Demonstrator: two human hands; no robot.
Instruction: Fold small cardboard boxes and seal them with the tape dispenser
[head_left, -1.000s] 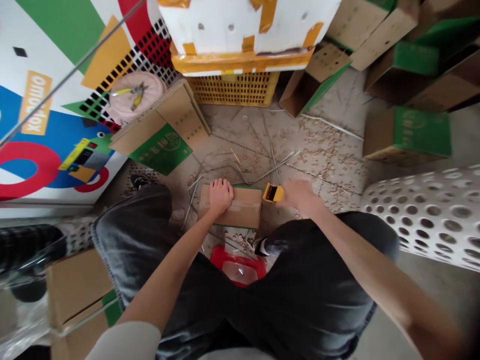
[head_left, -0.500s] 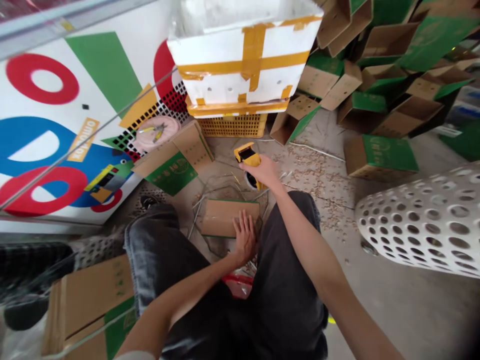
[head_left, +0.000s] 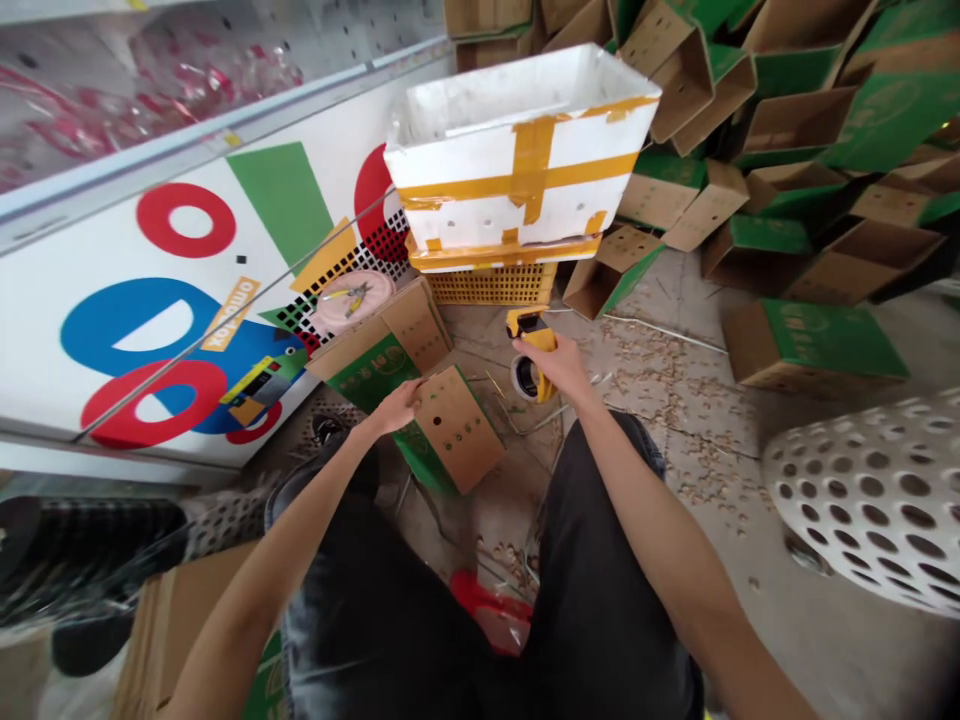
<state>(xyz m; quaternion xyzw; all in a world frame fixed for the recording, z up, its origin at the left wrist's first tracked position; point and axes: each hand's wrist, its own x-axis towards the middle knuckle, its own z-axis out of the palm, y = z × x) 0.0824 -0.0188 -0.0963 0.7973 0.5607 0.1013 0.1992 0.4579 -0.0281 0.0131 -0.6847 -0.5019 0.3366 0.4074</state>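
Note:
My right hand (head_left: 564, 366) is closed around a yellow tape dispenser (head_left: 541, 342) with a roll of tape in it, held above the floor. At the upper edge of a brown and green cardboard box (head_left: 459, 432), my left hand (head_left: 397, 408) has its fingers closed on the cardboard. This box stands tilted between my knees, a brown face with small holes turned upward. Just beyond my left hand rests another brown and green carton (head_left: 390, 345). Which part of the held box my left fingertips press is partly hidden.
Ahead, a white foam box (head_left: 517, 190) with orange tape sits on a yellow crate (head_left: 487, 285). Pliers (head_left: 352, 296) lie on a pink round stool (head_left: 334, 312). Open cartons (head_left: 757, 250) pile up at right, near a white perforated basket (head_left: 870, 490). Flat cardboard (head_left: 187, 600) stands at left.
My left hand has gone from lying flat on the box to gripping its edge, and the box is now turned and tilted up. My right hand still holds the tape dispenser. The view has shifted.

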